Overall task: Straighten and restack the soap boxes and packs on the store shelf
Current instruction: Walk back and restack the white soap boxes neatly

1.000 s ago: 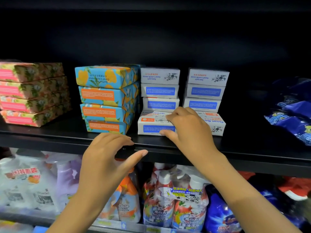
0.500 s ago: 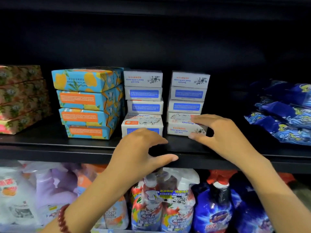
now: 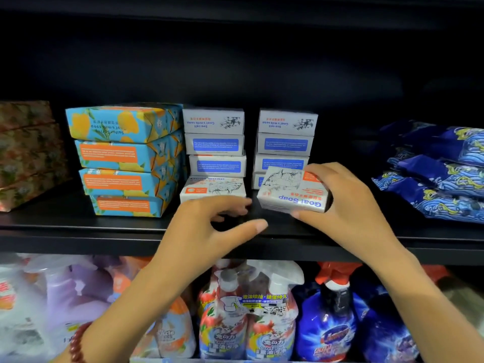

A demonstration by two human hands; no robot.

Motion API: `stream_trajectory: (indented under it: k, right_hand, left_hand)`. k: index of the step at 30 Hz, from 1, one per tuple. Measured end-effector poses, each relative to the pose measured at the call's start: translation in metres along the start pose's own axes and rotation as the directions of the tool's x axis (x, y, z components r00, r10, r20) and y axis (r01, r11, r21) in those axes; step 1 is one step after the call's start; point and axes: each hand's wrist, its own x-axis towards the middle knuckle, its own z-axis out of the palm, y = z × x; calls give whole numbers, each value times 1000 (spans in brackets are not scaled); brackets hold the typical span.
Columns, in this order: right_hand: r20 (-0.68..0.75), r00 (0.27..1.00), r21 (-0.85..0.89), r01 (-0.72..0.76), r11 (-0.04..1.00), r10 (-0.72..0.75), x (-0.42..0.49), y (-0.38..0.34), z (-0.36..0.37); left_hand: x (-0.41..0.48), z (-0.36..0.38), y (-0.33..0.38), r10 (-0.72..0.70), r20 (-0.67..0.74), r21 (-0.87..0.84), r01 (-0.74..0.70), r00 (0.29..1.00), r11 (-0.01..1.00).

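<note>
My right hand (image 3: 348, 205) grips a white Goat Soap box (image 3: 290, 191), tilted and lifted just off the black shelf (image 3: 78, 226) in front of the right white stack (image 3: 285, 142). A second white stack (image 3: 214, 153) stands to its left, with a Goat Soap box (image 3: 212, 188) at its bottom. My left hand (image 3: 209, 226) hovers before that bottom box, fingers curled loosely and thumb out, holding nothing. Blue-and-orange soap packs (image 3: 125, 158) are stacked further left.
Floral soap packs (image 3: 28, 153) sit at the far left of the shelf. Dark blue patterned packs (image 3: 432, 171) lie piled at the right. Spray bottles (image 3: 248, 313) and refill pouches fill the lower shelf. The upper shelf's dark underside hangs above the stacks.
My right hand has taken hold of the bottom front box at the right stack and lifted it, tilted. My left hand has moved right toward the left white stack. The view has shifted right.
</note>
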Motion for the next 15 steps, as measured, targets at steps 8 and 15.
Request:
stream_trajectory:
  k: [8, 15]
  right_hand:
    - [-164, 951, 223, 296, 929, -263, -10, -20, -10]
    - [1, 990, 431, 125, 894, -139, -14, -12, -18]
  left_hand:
    - [26, -1, 31, -77, 88, -299, 100, 993, 949]
    - [22, 1, 24, -10, 0, -358, 9, 1000, 933]
